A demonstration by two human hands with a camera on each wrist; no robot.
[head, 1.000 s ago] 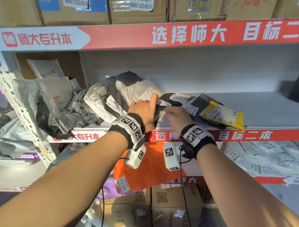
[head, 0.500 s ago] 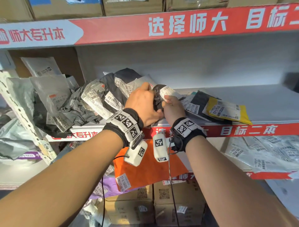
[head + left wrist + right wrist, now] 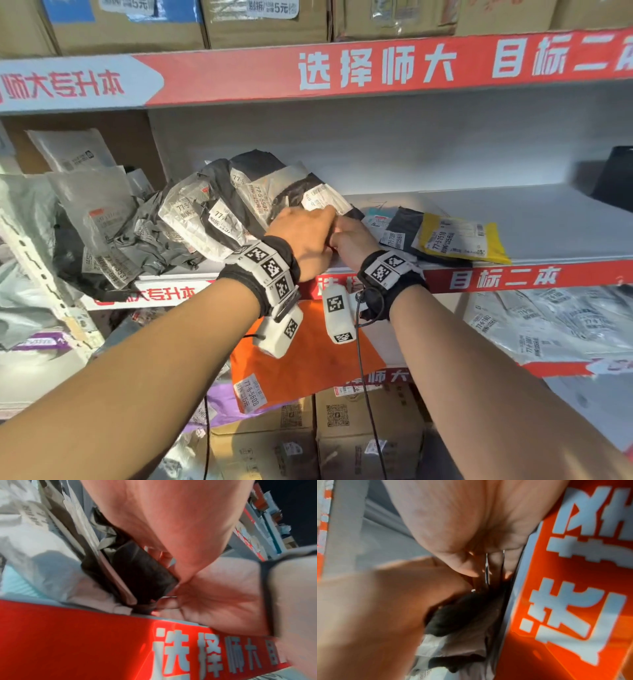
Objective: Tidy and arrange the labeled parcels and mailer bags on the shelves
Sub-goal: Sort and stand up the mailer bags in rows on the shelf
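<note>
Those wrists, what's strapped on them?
Both arms are bare, no sleeves. The left hand and right hand each wear a black wristband with white blocks printed in black square codes. A white box hangs under each wrist, with a thin black cable.

Right hand [image 3: 471, 524] fingers [image 3: 494, 562] on a black mailer bag [image 3: 467, 616] beside the red shelf strip [image 3: 573, 601].

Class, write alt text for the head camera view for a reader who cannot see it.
Two hands, left hand and right hand, meet at a black mailer bag leaning on a pile of grey bags on a shelf. A yellow mailer lies flat to the right.
</note>
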